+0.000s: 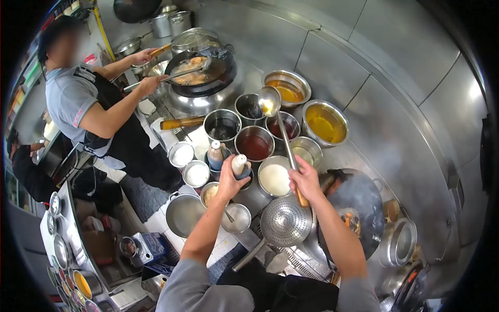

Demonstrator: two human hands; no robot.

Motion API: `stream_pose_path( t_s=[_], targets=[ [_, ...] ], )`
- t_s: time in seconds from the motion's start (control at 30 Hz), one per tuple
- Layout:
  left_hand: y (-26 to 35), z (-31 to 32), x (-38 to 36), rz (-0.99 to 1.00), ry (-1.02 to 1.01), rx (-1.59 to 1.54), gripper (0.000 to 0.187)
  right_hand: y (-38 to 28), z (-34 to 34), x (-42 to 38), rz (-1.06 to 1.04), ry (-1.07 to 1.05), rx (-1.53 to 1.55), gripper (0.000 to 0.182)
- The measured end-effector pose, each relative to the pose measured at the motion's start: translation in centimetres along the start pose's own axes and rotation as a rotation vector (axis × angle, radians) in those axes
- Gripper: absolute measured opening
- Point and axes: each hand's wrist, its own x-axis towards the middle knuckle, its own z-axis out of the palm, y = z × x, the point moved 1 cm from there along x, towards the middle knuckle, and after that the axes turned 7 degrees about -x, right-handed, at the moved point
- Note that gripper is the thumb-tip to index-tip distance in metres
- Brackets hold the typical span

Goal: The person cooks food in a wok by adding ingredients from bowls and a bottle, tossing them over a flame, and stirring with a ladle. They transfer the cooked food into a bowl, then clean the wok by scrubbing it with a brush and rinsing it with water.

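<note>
The right hand, right of centre in the frame, was closed around the lower handle of a long steel ladle with a wooden end; the ladle ran up and slightly left from that grip. Its bowl, holding a yellow glint, lay well beyond the fingers, near a wide steel pan of amber oil in the upper middle; whether it touched the rim could not be told. The left hand, near the centre, was wrapped around a small squeeze bottle with a white cap, the cap rising above the fingers. The step in hand looked like working with ladle and bottle together, and the next move seemed to call for a level ladle bowl and a steady bottle. Between the hands sat a round steel pot of off-white content; just below lay a perforated steel strainer. Toward the lower right stood a dark, steaming wok with bits of food, while a co-worker in a grey shirt tended another wok at the upper left.
</note>
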Motion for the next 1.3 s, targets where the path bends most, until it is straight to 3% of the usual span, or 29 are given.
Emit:
stream_pose_path(
  t_s=[0.23, 0.53, 0.97, 1.07, 1.17, 1.3],
  targets=[
    [1.6, -4.5, -0.4, 0.038, 0.310, 0.151, 0.084, 0.5, 3.8, 8.6, -0.004, -0.062, -0.145, 0.073],
    [-2.2, -5.9, -1.2, -0.103, 0.396, 0.142, 0.075, -0.4, 5.6, 10.3, 0.074, -0.068, -0.176, 0.075],
    [-5.7, -6.1, 0.4, -0.144, 0.344, 0.145, 0.081, 0.5, 4.5, 11.0, 0.153, -0.083, 0.243, 0.072],
    [-6.1, -6.1, 1.0, -0.095, 0.237, 0.246, 0.092, 0.5, 4.4, 9.6, 0.107, -0.069, 0.201, 0.071],
    [-6.2, -5.6, 2.2, -0.184, 0.054, 0.163, 0.113, 0.2, 3.1, 7.3, 0.075, -0.031, 0.214, 0.068],
    [-7.1, -4.4, 3.9, -0.160, 0.103, 0.064, 0.117, -0.8, -1.5, -0.3, 0.021, -0.059, 0.514, 0.059]
  ],
)
